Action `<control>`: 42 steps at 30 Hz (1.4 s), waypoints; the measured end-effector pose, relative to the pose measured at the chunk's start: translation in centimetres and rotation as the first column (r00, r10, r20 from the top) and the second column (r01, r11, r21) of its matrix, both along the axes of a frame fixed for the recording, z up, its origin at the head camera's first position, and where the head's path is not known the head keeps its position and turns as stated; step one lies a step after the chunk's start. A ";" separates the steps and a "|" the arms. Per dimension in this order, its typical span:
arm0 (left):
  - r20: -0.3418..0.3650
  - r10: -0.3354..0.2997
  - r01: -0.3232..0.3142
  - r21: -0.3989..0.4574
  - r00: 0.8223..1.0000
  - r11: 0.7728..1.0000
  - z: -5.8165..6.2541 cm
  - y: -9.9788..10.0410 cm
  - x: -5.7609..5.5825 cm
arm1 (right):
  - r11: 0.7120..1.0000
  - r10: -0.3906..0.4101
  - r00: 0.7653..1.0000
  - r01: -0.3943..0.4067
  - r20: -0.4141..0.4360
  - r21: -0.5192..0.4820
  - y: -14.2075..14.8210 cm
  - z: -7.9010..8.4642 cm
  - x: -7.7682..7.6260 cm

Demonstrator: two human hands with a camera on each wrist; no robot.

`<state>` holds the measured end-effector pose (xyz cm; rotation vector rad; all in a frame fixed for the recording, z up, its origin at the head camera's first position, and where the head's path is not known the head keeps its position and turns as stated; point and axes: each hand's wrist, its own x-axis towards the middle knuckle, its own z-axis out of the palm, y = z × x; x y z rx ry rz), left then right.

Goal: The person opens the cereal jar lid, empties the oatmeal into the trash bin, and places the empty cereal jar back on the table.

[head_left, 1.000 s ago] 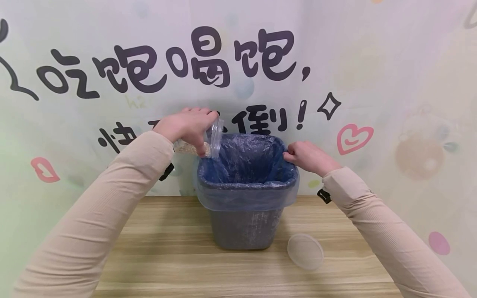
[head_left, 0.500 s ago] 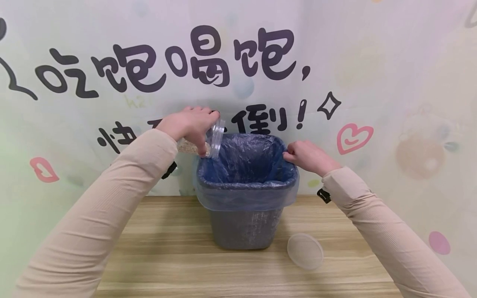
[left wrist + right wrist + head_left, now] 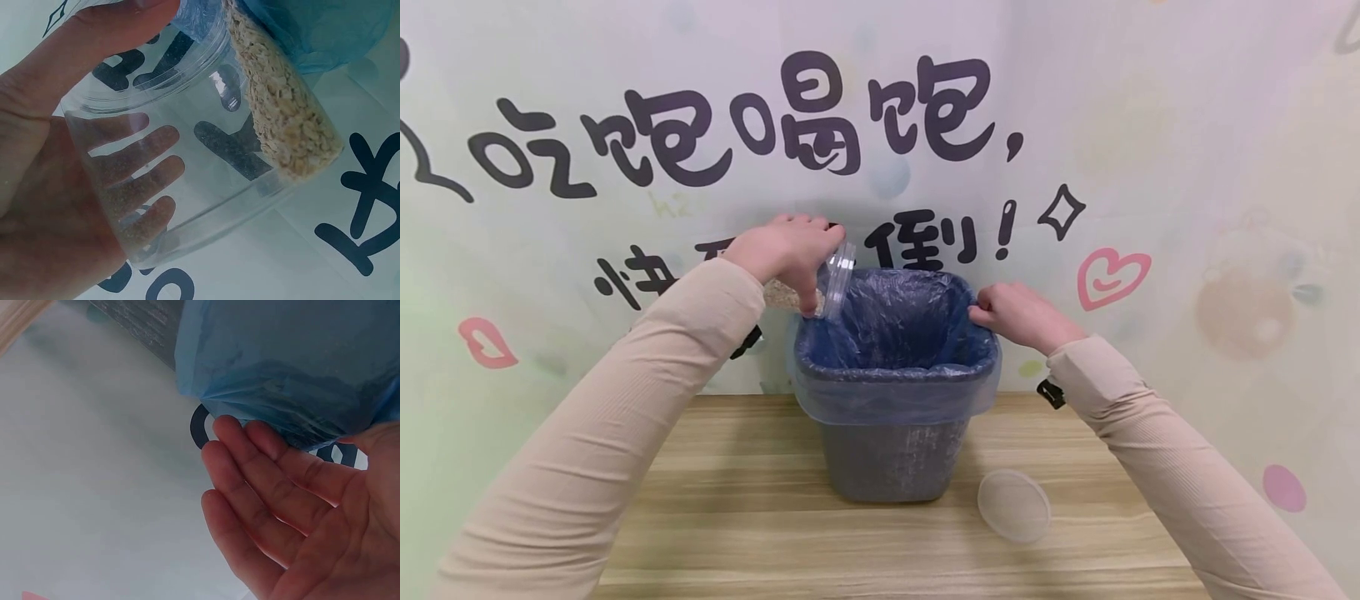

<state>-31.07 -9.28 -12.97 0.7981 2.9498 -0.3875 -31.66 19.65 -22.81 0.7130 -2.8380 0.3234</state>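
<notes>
My left hand [image 3: 786, 254] grips a clear plastic jar [image 3: 206, 169] from above, tipped on its side at the left rim of a grey trash can [image 3: 895, 467]. Its open mouth faces the can. Oat flakes [image 3: 284, 115] lie heaped along the jar's lower wall, reaching toward the mouth. In the left wrist view, fingers show through the clear wall, with the thumb across the near side. A blue trash bag [image 3: 895, 402] lines the can and folds over its rim. At the right rim, my right hand [image 3: 1018, 317] pinches the bag-covered edge, fingers outside it.
A round translucent lid [image 3: 1014, 506] lies on the wood-grain table [image 3: 722, 500], right of the can's base. Close behind the can stands a pale wall [image 3: 1150, 133] printed with large dark characters and pink hearts.
My left hand and the jar have shifted slightly right, a little farther over the can's rim. The right hand, can and lid stay put.
</notes>
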 end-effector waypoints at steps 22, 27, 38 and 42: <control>-0.001 0.017 -0.017 -0.031 1.000 0.999 0.1 0.4 0.1 | 1.000 0.009 1.000 -0.009 0.001 -0.007 -0.1 0.1 0.1; -0.002 0.021 -0.021 -0.033 1.000 0.999 0.1 0.6 0.3 | 1.000 0.006 1.000 -0.006 0.004 -0.001 -0.1 0.1 0.1; -0.011 0.042 -0.042 -0.072 0.999 0.996 0.2 1.0 0.3 | 1.000 0.010 1.000 -0.010 0.001 -0.002 -0.1 0.2 0.1; -0.014 0.044 -0.045 -0.078 0.999 0.996 0.2 1.2 0.3 | 1.000 0.009 1.000 -0.009 0.002 -0.003 0.0 0.1 0.1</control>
